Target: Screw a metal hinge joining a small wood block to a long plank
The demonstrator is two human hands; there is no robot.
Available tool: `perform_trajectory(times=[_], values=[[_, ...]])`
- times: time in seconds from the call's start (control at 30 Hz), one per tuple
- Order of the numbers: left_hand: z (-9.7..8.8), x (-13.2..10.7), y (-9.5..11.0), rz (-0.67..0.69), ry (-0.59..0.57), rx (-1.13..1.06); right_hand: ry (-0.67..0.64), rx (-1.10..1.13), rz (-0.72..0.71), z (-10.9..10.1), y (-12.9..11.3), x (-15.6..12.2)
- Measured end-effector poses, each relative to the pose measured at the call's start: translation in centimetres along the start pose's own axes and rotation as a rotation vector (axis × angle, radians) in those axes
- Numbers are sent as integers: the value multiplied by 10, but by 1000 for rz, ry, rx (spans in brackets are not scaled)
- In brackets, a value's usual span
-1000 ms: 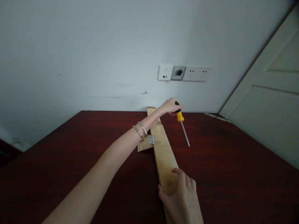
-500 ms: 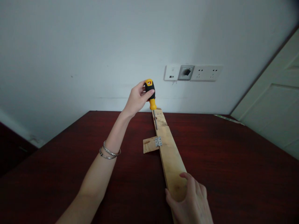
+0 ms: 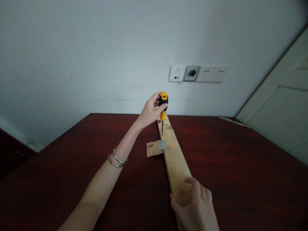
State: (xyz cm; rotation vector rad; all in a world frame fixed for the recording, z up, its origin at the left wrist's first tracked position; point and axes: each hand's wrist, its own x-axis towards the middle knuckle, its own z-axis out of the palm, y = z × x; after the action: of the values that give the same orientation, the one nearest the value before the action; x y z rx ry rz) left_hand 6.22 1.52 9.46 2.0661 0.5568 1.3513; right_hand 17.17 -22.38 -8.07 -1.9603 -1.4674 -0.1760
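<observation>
My left hand (image 3: 151,111) is closed round the yellow and black handle of a screwdriver (image 3: 163,107). The tool stands nearly upright, its metal tip just above a small silver hinge (image 3: 162,145). The hinge joins a long pale wooden plank (image 3: 174,157) to a short wooden piece (image 3: 153,149) at its left side. My right hand (image 3: 194,207) rests on the near end of the plank, fingers curled over its edges. Two silver bangles sit on my left wrist.
The plank lies on a dark red wooden table (image 3: 240,166) that reaches the white wall. A row of wall sockets (image 3: 198,74) is above the table's far edge. A pale door (image 3: 284,109) stands at the right.
My left hand lifted the screwdriver from the table right of the plank, turned it upright and lowered its tip toward the hinge. My right hand stayed on the plank.
</observation>
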Motion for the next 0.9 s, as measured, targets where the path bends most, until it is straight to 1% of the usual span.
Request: perform_trajectory(times=[0.1, 0.23, 0.4, 0.57, 0.67, 0.8, 0.9], values=[[3, 0, -2, 1, -3, 1, 12, -7, 57, -1, -4, 0], [7, -1, -2, 3, -8, -7, -35, 21, 21, -2, -1, 1], [9, -3, -2, 4, -18, -25, 12, 13, 43, -3, -4, 1], [8, -4, -3, -16, -20, -38, 27, 22, 44, -3, -10, 0], [9, -4, -2, -22, -24, -54, 30, 28, 54, -2, -8, 1], [11, -5, 0, -30, -34, -59, -16, 43, 35, -2, -3, 1], [13, -5, -1, -33, -46, -57, -3, 41, 54, -3, -4, 0]])
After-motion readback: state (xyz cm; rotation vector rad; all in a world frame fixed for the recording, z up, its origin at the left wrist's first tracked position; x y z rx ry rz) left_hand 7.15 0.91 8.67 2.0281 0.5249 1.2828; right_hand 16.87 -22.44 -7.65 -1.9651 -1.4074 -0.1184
